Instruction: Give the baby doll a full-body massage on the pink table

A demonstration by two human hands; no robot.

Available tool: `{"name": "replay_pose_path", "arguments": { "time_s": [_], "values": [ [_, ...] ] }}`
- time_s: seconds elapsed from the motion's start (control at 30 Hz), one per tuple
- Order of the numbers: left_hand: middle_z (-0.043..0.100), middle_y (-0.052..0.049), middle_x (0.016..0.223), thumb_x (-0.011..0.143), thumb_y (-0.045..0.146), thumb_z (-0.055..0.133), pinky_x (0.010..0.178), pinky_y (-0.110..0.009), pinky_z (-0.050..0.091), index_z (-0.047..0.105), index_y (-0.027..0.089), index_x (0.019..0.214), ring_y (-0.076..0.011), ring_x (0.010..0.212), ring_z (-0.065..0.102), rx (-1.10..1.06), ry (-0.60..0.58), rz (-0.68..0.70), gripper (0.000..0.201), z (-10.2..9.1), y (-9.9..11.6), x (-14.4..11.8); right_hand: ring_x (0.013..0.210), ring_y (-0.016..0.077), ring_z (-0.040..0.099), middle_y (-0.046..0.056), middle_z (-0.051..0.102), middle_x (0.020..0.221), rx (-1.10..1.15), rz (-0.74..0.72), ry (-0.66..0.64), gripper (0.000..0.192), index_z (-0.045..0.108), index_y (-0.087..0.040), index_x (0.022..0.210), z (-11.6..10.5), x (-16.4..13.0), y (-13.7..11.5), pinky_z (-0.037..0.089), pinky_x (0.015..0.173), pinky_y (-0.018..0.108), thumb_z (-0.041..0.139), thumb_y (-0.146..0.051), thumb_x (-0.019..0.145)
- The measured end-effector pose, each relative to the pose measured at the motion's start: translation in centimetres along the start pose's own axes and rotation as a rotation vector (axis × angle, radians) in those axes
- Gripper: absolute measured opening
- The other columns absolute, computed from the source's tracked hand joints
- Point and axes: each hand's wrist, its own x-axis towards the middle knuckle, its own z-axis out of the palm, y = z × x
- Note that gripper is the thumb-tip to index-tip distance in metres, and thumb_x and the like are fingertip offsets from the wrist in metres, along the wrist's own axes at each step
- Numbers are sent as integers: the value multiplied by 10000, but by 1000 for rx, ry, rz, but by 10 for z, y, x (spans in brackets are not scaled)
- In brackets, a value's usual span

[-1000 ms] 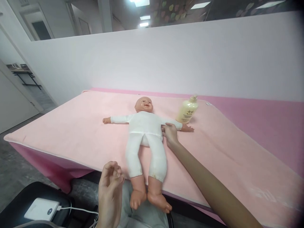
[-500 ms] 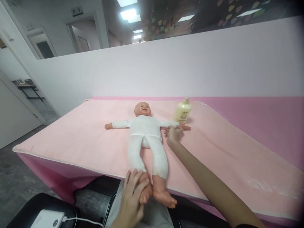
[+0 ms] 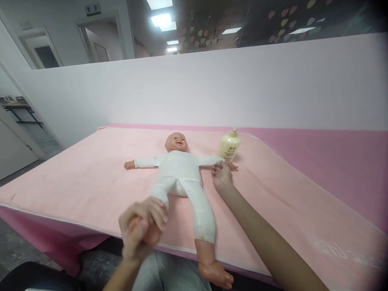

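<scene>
A baby doll (image 3: 182, 173) in a white suit lies on its back on a pale pink towel (image 3: 91, 178), head towards the wall, arms spread. My left hand (image 3: 142, 228) is closed around the doll's foot on the left side and holds that leg pulled out to the left, near the table's front edge. My right hand (image 3: 222, 176) grips the doll's arm on the right side, close to its wrist. The doll's other foot (image 3: 216, 273) hangs over the front edge.
A cream pump bottle (image 3: 229, 146) stands on the towel just behind the doll's right-side hand. The towel covers a darker pink table (image 3: 339, 161) set against a white partition wall. My lap in grey trousers (image 3: 169, 275) shows below the table's edge.
My left hand rose from my lap, took hold of the doll's left-side foot and drew that leg out to the left. My right hand stayed on the doll's arm.
</scene>
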Motion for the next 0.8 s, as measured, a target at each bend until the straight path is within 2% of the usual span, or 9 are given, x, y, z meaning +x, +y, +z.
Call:
{"name": "replay_pose_path", "arguments": {
  "time_s": [0.1, 0.17, 0.27, 0.33, 0.4, 0.47, 0.57, 0.67, 0.8],
  "values": [
    [576, -30, 450, 844, 347, 567, 643, -391, 470, 600, 192, 671, -203, 449, 538, -158, -339, -132, 235, -9, 7, 68, 441, 36, 373, -62, 446, 645, 110, 124, 22, 99, 477, -196, 839, -1, -2, -6, 270, 360, 144, 539, -260, 797],
    [541, -6, 415, 825, 337, 568, 618, -358, 469, 602, 185, 673, -177, 412, 515, -238, -381, -215, 218, -13, -6, 103, 451, 43, 379, -61, 468, 680, 18, 35, 51, 188, 503, -201, 901, 1, -9, -5, 288, 368, 156, 598, -294, 767],
    [535, -4, 414, 782, 377, 585, 642, -362, 479, 591, 177, 641, -174, 421, 520, -173, -329, -269, 245, -12, -46, 128, 524, 69, 461, -32, 554, 814, -250, -263, 41, 379, 521, -216, 1015, 4, -22, 1, 350, 414, 179, 670, -371, 703],
    [549, -22, 426, 746, 380, 593, 652, -367, 475, 583, 165, 597, -171, 425, 514, -87, -310, -310, 261, -12, -72, 130, 650, 95, 546, 6, 599, 964, -386, -421, -20, 454, 525, -217, 1076, 5, -29, 5, 422, 502, 189, 675, -404, 691],
    [525, -17, 416, 740, 396, 576, 694, -370, 477, 574, 168, 575, -170, 443, 520, -99, -250, -320, 281, -15, -89, 126, 749, 116, 590, 39, 601, 1098, -441, -474, -90, 481, 517, -215, 1111, 7, -33, 7, 471, 580, 206, 662, -416, 699],
    [518, -11, 442, 761, 421, 551, 783, -377, 477, 588, 174, 587, -176, 506, 551, -132, -172, -289, 305, -21, -96, 122, 700, 120, 602, 50, 603, 1120, -463, -432, -167, 497, 494, -220, 1134, 9, -35, 9, 487, 561, 226, 647, -425, 708],
    [615, -54, 619, 810, 522, 512, 940, -390, 442, 640, 173, 644, -216, 730, 623, -85, -78, -204, 408, -30, -102, 118, 561, 106, 569, 20, 625, 986, -471, -358, -232, 500, 466, -232, 1156, 12, -32, 14, 465, 477, 224, 630, -371, 704],
    [688, -111, 851, 784, 647, 531, 1013, -400, 402, 687, 156, 738, -265, 942, 622, 17, -54, -119, 516, -30, -113, 111, 560, 104, 567, -2, 626, 918, -431, -324, -152, 518, 444, -235, 1173, 14, -25, 22, 445, 460, 201, 606, -284, 684],
    [686, -138, 967, 758, 728, 539, 1040, -434, 370, 703, 142, 850, -296, 1022, 600, 116, -113, 9, 615, -24, -130, 100, 647, 124, 597, 8, 633, 956, -492, -335, -8, 485, 453, -233, 1173, 18, -21, 29, 462, 518, 212, 586, -304, 711]
  ]
}}
